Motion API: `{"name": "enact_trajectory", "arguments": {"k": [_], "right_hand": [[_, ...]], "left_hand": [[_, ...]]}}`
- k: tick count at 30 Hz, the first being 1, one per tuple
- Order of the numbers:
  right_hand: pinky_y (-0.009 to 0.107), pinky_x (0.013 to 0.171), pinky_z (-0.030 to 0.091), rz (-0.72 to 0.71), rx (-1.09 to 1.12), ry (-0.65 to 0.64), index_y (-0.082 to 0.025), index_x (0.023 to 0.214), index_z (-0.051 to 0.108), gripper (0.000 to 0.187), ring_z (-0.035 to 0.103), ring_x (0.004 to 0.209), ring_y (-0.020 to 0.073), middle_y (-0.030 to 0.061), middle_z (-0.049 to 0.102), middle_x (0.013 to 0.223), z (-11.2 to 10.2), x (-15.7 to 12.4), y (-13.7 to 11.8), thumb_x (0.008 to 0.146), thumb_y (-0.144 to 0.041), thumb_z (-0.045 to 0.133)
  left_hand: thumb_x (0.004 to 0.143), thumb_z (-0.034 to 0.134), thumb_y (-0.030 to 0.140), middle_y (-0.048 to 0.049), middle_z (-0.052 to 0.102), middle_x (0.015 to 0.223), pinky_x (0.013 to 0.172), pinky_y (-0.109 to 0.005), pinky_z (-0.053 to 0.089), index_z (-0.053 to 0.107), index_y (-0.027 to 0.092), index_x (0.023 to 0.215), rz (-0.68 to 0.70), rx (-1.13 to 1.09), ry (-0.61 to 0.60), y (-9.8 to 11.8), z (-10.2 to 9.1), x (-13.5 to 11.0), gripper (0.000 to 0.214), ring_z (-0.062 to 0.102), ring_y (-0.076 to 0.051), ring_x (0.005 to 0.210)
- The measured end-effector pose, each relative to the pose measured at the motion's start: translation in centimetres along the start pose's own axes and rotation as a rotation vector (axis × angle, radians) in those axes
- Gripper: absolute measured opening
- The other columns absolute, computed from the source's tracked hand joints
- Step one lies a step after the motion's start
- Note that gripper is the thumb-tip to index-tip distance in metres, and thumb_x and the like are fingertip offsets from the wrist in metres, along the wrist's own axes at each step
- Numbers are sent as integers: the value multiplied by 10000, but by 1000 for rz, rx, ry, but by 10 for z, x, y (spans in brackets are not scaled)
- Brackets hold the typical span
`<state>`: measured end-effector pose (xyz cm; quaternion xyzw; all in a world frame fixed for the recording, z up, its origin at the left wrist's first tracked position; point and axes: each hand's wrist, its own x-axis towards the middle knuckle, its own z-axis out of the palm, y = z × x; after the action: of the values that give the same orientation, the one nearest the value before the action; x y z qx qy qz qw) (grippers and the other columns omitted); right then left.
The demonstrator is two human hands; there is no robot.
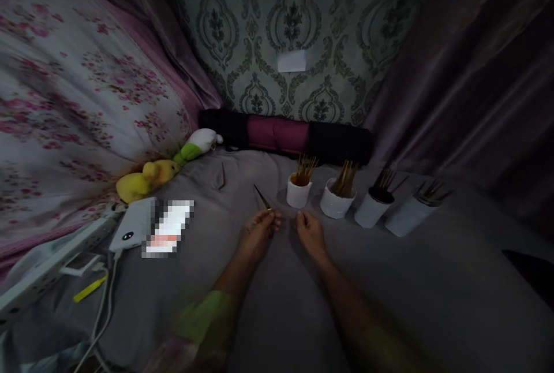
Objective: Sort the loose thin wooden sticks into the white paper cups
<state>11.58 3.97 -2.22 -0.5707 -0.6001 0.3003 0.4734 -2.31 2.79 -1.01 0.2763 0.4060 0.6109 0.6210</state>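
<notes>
My left hand (258, 233) is closed around a thin, dark, pointed tool (262, 197) with a gold glint near my fingers. Its tip points up and to the left, and its exact kind is too dim to make out. My right hand (310, 235) is curled shut a short way to the right, thumb on top; any small thing inside is hidden. Just beyond it stands a white cup (298, 194) with an orange-brown inside and several thin sticks (307, 166). To its right is a wider white cup (337, 204) holding a bundle of sticks (345, 176).
Two more white containers, one with a dark inside (367, 211) and one leaning (407, 217), hold sticks at right. At left lie a yellow plush toy (138, 182), a white power bank (136, 226), a power strip (52, 263) and cables. A black-and-maroon roll (279, 133) lies along the wall.
</notes>
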Motion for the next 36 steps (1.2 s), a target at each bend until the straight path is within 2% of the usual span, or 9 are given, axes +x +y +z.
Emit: {"name": "enact_trajectory", "arguments": {"k": [5,11,18,24,32,36], "right_hand": [[247,577,361,-32,22,-8,-162,675,582,366,511,591,142,26,583,623,-1,1,0,841,-405,364],[234,558,362,-29,74,-50,-161,683,564,358,501,564,128,-5,529,574,-1,3,4,841,-418,372],[216,500,339,-26,136,-76,-158,674,553,389,461,521,110,-16,490,553,-1,4,5,834,-470,384],[215,475,333,12,177,-90,-152,768,611,411,447,491,105,-17,503,559,-5,6,-3,808,-511,416],[208,442,322,-30,241,-99,-143,799,626,418,426,470,90,-10,497,568,-11,6,-20,808,-515,438],[200,429,317,-31,279,-134,-147,847,628,411,420,469,84,-9,506,590,-12,5,-24,817,-508,433]], "left_hand": [[670,658,201,-73,652,808,522,-204,410,622,120,926,2,41,-21,-9,3,-9,271,556,-83,582],[689,638,244,-73,644,778,519,-219,399,650,133,919,111,202,-31,-9,1,-17,255,546,-90,560],[671,656,282,-60,646,734,495,-216,405,676,160,913,163,298,36,-12,-4,-16,272,531,-95,533],[708,623,304,-26,623,643,509,-221,398,693,184,945,234,445,57,-17,-6,-16,275,520,-113,531],[713,625,234,-48,646,828,712,-233,423,710,252,831,360,544,-67,-7,0,-28,147,573,-175,802],[767,564,231,-67,642,897,780,-256,416,694,263,895,461,686,-154,-7,-1,-30,185,569,-189,856]]}}
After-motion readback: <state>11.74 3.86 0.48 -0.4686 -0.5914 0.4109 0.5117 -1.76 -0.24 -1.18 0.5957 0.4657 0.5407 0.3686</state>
